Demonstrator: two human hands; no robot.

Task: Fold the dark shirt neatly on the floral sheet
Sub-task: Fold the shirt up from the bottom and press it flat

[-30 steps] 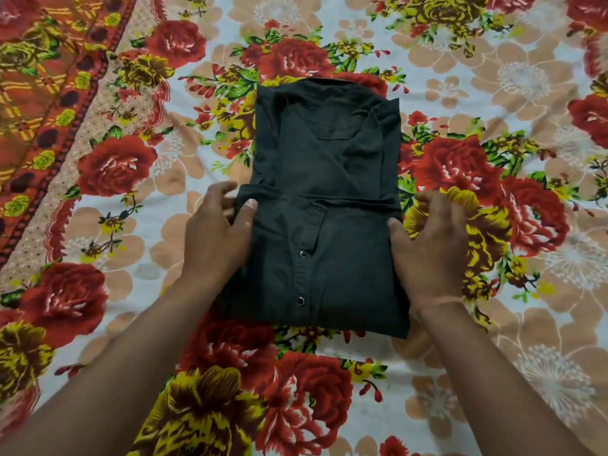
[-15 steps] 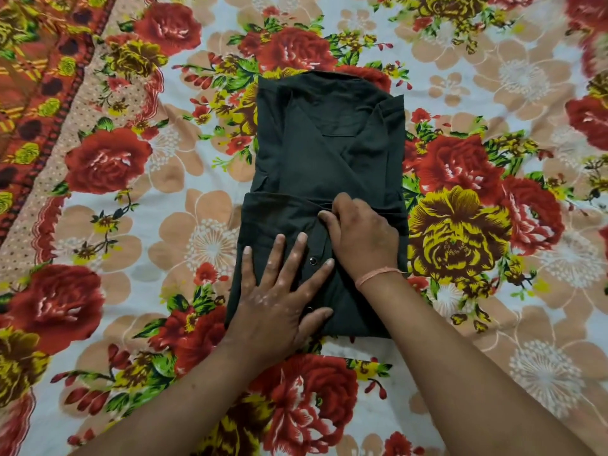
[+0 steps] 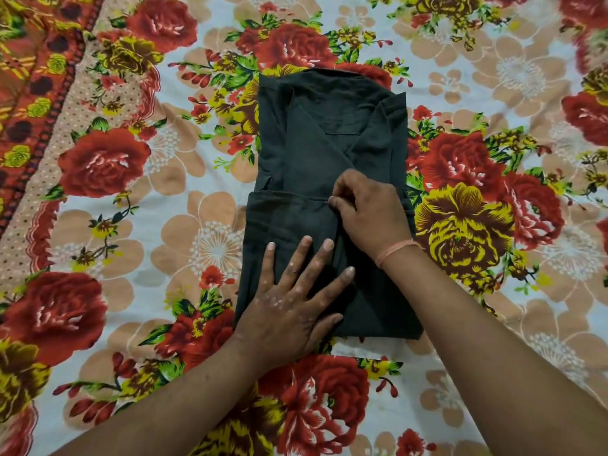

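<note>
Head view: dark shirt (image 3: 329, 179), matte woven fabric folded to a rectangle, lies mid floral sheet (image 3: 197, 232). Left hand (image 3: 292, 301) rests flat on it, fingers spread; right hand (image 3: 371, 212) fingers pinch the fold edge.

On my feed both forearms are bare, with no sleeves showing anywhere up to the frame edge. My right hand (image 3: 371, 213) carries a thin pink thread band (image 3: 394, 250) around its wrist. My left hand (image 3: 289, 304) wears nothing.
</note>
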